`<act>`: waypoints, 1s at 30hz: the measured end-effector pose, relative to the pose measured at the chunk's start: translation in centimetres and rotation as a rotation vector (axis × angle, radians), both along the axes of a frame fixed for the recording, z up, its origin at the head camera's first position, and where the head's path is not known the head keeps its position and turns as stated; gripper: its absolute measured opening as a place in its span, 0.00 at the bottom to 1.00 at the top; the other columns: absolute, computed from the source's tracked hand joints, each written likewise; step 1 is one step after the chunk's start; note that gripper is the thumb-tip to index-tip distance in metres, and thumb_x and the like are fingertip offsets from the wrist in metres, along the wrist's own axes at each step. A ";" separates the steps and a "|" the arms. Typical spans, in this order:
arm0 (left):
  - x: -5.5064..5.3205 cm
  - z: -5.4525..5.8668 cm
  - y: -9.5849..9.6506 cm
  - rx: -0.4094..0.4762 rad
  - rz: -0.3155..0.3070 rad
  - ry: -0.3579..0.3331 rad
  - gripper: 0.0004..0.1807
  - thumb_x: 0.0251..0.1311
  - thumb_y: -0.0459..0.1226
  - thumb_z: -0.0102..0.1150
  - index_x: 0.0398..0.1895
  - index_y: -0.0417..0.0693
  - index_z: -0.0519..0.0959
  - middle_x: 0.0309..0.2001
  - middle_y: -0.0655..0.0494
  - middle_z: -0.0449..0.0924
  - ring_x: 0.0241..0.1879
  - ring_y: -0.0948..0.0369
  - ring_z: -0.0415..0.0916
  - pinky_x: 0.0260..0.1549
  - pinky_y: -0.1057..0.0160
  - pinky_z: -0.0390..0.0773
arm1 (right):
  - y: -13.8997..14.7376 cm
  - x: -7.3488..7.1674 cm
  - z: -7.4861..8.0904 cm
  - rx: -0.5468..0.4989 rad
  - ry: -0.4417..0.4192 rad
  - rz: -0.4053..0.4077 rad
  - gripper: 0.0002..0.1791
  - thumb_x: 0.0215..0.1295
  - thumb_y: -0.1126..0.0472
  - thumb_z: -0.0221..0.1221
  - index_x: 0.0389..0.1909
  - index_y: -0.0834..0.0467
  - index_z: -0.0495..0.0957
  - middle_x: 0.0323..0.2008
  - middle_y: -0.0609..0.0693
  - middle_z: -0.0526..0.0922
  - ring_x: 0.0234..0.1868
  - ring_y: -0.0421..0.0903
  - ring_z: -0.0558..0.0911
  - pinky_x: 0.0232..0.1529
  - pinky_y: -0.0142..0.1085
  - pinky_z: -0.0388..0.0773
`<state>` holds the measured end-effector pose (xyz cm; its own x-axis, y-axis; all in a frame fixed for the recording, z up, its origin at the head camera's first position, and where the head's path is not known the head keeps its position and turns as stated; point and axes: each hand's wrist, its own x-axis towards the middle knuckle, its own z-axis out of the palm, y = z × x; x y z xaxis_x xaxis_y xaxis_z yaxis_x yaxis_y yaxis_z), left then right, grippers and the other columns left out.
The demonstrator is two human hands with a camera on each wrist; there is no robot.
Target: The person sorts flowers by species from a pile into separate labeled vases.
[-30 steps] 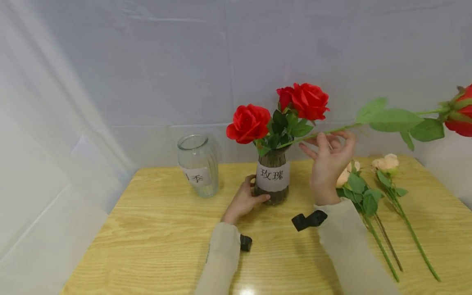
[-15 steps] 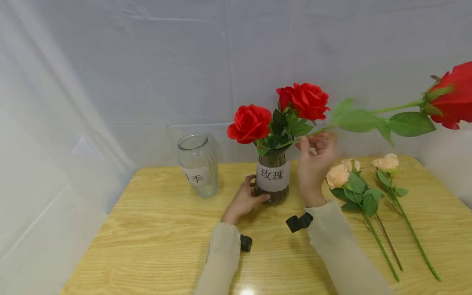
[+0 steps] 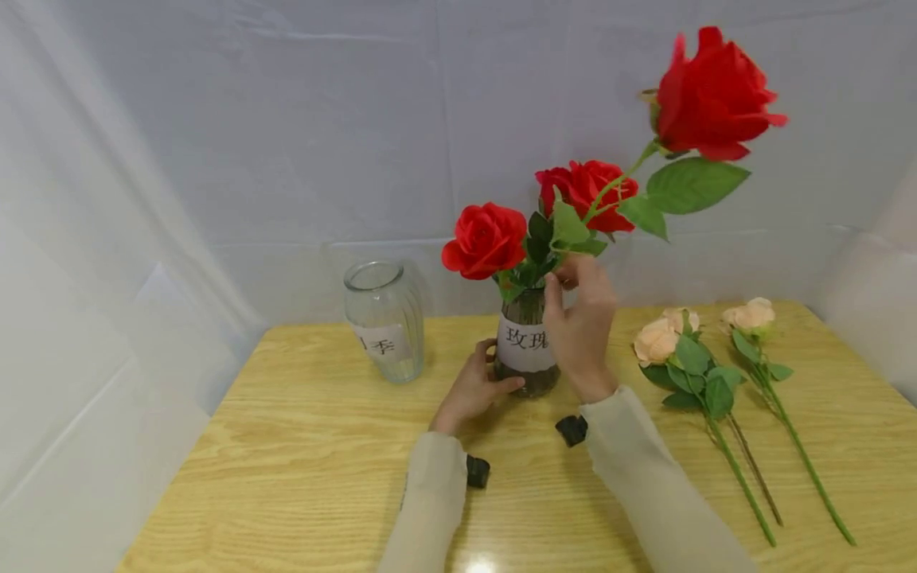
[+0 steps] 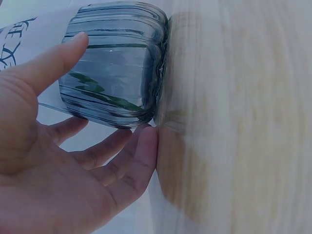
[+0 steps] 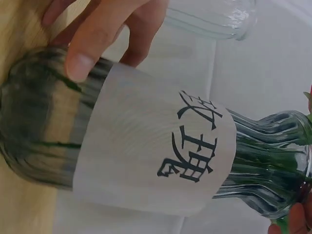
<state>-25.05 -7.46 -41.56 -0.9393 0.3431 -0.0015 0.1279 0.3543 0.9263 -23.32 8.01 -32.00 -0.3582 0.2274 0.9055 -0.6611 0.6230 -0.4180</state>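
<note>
A dark ribbed glass vase (image 3: 528,383) with a white paper label (image 4: 46,31) stands upright on the table. Near its base my left hand (image 3: 473,395) holds it, thumb in front and fingers around the side. Red roses (image 3: 484,240) lean out of its mouth, their leaves crowding the rim. Just at the rim, my right hand (image 3: 583,328) pinches the stem of another red rose (image 3: 716,102), whose bloom tilts up to the right. In the right wrist view only the right fingertips (image 5: 296,220) show, by the vase mouth. The lower end of that stem is hidden.
A clear glass vase (image 3: 384,310) with a label stands to the left. On the right of the wooden table (image 3: 301,469) lie peach roses (image 3: 655,342) with long stems. White sheeting (image 3: 322,143) hangs behind and at the left.
My right hand has moved left to the vase mouth, and the rose has swung from nearly level to a steep upward tilt. The left hand and vase have stayed put.
</note>
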 end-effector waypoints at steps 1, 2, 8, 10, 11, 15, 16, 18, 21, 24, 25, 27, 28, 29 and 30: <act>0.0 0.0 0.0 -0.001 -0.001 0.000 0.43 0.66 0.36 0.67 0.76 0.33 0.53 0.70 0.30 0.60 0.61 0.38 0.71 0.47 0.48 0.81 | 0.0 0.0 0.1 0.034 -0.005 -0.021 0.03 0.64 0.76 0.60 0.35 0.70 0.74 0.27 0.63 0.78 0.30 0.61 0.76 0.34 0.53 0.74; -0.1 0.0 0.0 -0.001 -0.003 0.002 0.43 0.66 0.36 0.66 0.76 0.33 0.53 0.70 0.30 0.60 0.61 0.39 0.71 0.49 0.48 0.80 | 0.0 0.0 0.1 0.062 -0.010 -0.032 0.03 0.64 0.75 0.60 0.35 0.69 0.75 0.26 0.63 0.79 0.30 0.61 0.75 0.33 0.53 0.73; -0.1 -0.1 -0.3 -0.008 -0.017 0.048 0.42 0.66 0.36 0.66 0.75 0.31 0.53 0.70 0.30 0.60 0.62 0.39 0.69 0.55 0.46 0.76 | -0.1 0.5 0.7 0.179 -0.043 -0.049 0.03 0.67 0.72 0.61 0.36 0.69 0.82 0.31 0.63 0.84 0.31 0.62 0.77 0.36 0.55 0.73; -0.1 -0.1 -0.3 -0.003 -0.021 0.061 0.42 0.65 0.36 0.66 0.74 0.30 0.53 0.69 0.29 0.60 0.62 0.39 0.69 0.55 0.45 0.77 | -0.1 0.7 0.7 0.181 -0.049 -0.026 0.04 0.66 0.73 0.60 0.38 0.69 0.83 0.34 0.64 0.84 0.34 0.63 0.78 0.39 0.56 0.75; -0.1 -0.1 -0.3 0.001 -0.022 0.062 0.42 0.65 0.35 0.67 0.74 0.29 0.53 0.69 0.28 0.60 0.63 0.38 0.69 0.55 0.45 0.76 | 0.0 0.9 0.6 0.157 -0.058 -0.001 0.06 0.64 0.74 0.61 0.40 0.70 0.82 0.36 0.65 0.83 0.35 0.63 0.79 0.38 0.57 0.75; -0.2 -0.2 -0.2 -0.014 -0.020 0.069 0.43 0.64 0.35 0.68 0.74 0.29 0.54 0.69 0.28 0.61 0.64 0.38 0.68 0.60 0.44 0.73 | 0.5 1.8 0.2 0.055 -0.095 0.059 0.14 0.61 0.79 0.58 0.48 0.71 0.79 0.44 0.65 0.82 0.43 0.62 0.80 0.42 0.56 0.76; -0.2 -0.2 -0.2 -0.022 -0.017 0.070 0.43 0.64 0.35 0.68 0.74 0.30 0.54 0.69 0.29 0.61 0.65 0.38 0.68 0.61 0.44 0.72 | 0.7 2.1 0.0 0.038 -0.102 0.070 0.17 0.61 0.80 0.58 0.51 0.71 0.79 0.46 0.65 0.81 0.45 0.62 0.80 0.44 0.56 0.77; -0.3 -0.2 -0.1 -0.037 -0.009 0.069 0.43 0.65 0.35 0.68 0.75 0.31 0.54 0.70 0.29 0.61 0.65 0.38 0.67 0.62 0.44 0.71 | 1.3 2.4 -0.1 0.031 -0.110 0.072 0.19 0.63 0.79 0.57 0.55 0.70 0.80 0.51 0.65 0.81 0.52 0.62 0.80 0.50 0.57 0.76; -0.2 0.0 -0.1 -0.041 0.002 0.055 0.43 0.65 0.35 0.68 0.75 0.32 0.54 0.70 0.30 0.61 0.65 0.39 0.68 0.62 0.45 0.71 | 2.3 2.8 -0.5 0.043 -0.111 0.079 0.19 0.64 0.79 0.58 0.56 0.68 0.80 0.52 0.64 0.81 0.53 0.62 0.80 0.50 0.56 0.77; 0.0 0.1 0.0 -0.036 0.008 0.045 0.43 0.65 0.35 0.68 0.75 0.32 0.54 0.69 0.30 0.61 0.64 0.39 0.69 0.61 0.46 0.72 | 3.4 3.0 -1.0 0.070 -0.104 0.062 0.17 0.60 0.81 0.58 0.49 0.68 0.81 0.44 0.64 0.83 0.42 0.60 0.82 0.42 0.54 0.79; 0.0 0.1 0.0 -0.032 0.008 0.042 0.43 0.65 0.35 0.68 0.75 0.32 0.53 0.69 0.30 0.61 0.64 0.39 0.69 0.61 0.46 0.73 | 3.9 3.1 -1.2 0.079 -0.109 0.052 0.16 0.59 0.82 0.59 0.46 0.68 0.81 0.42 0.64 0.83 0.39 0.60 0.82 0.40 0.54 0.80; 0.1 0.1 0.0 -0.023 0.008 0.039 0.43 0.65 0.35 0.68 0.75 0.32 0.53 0.69 0.29 0.61 0.64 0.39 0.69 0.60 0.47 0.74 | 4.7 3.3 -1.5 0.105 -0.130 0.028 0.13 0.56 0.83 0.60 0.42 0.70 0.81 0.38 0.64 0.83 0.35 0.61 0.81 0.37 0.54 0.81; 0.2 0.1 0.0 -0.021 0.008 0.040 0.43 0.65 0.35 0.68 0.75 0.32 0.54 0.69 0.29 0.61 0.64 0.39 0.70 0.60 0.47 0.74 | 5.1 3.4 -1.7 0.117 -0.145 0.018 0.14 0.55 0.84 0.60 0.41 0.70 0.81 0.37 0.65 0.83 0.34 0.61 0.81 0.36 0.55 0.81; 0.2 0.1 0.0 -0.021 0.009 0.040 0.43 0.65 0.35 0.68 0.75 0.32 0.54 0.69 0.29 0.61 0.63 0.39 0.70 0.60 0.47 0.74 | 5.5 3.5 -1.8 0.133 -0.165 0.005 0.13 0.55 0.84 0.60 0.41 0.71 0.80 0.37 0.66 0.83 0.34 0.62 0.81 0.36 0.56 0.81; 0.2 0.0 0.0 -0.020 0.008 0.043 0.43 0.65 0.35 0.68 0.75 0.32 0.54 0.69 0.29 0.61 0.63 0.39 0.70 0.59 0.47 0.74 | 5.9 3.6 -2.0 0.146 -0.184 -0.003 0.12 0.55 0.83 0.61 0.41 0.72 0.80 0.37 0.66 0.83 0.34 0.63 0.81 0.36 0.56 0.81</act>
